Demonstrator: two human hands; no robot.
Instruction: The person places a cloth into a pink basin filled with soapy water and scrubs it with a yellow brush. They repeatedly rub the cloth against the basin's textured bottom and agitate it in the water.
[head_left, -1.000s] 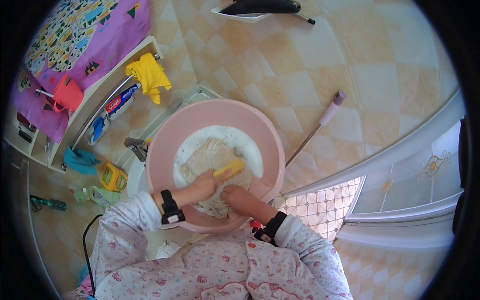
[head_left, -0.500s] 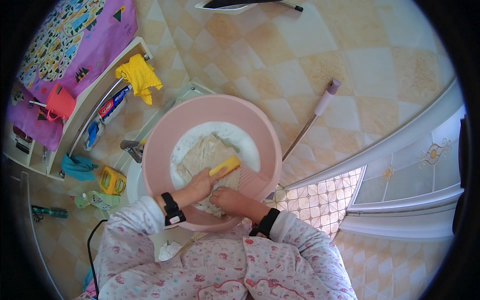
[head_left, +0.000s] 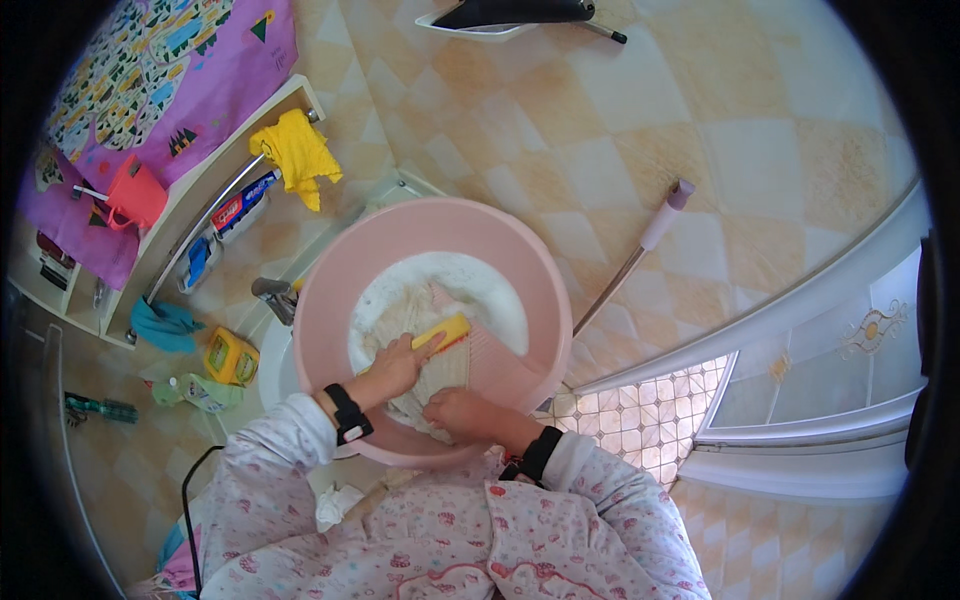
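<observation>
A wide pink basin [head_left: 322, 300] holds white suds [head_left: 495, 285] and a wet beige knitted cloth [head_left: 398, 318]. Part of the cloth lies over the ridged washboard slope [head_left: 510, 368] moulded into the basin's right side. My left hand [head_left: 393, 366] is closed around a yellow scrubbing brush [head_left: 446, 331], whose reddish bristles face down against the cloth. Close to the basin's near edge, my right hand [head_left: 462, 414] is curled on the cloth, pressing it at the washboard. Its fingertips are partly hidden in the fabric.
The basin rests over a white sink with a metal tap [head_left: 273, 297]. To the left are a yellow container [head_left: 230, 357], a green bottle [head_left: 200, 392] and a shelf with a red mug [head_left: 137, 194]. A pole with a lilac handle [head_left: 660, 220] leans at the right.
My left hand has drawn the brush slightly back to the left over the cloth. The cloth has shifted, baring more of the ridges beyond the brush. The whole view has moved a little.
</observation>
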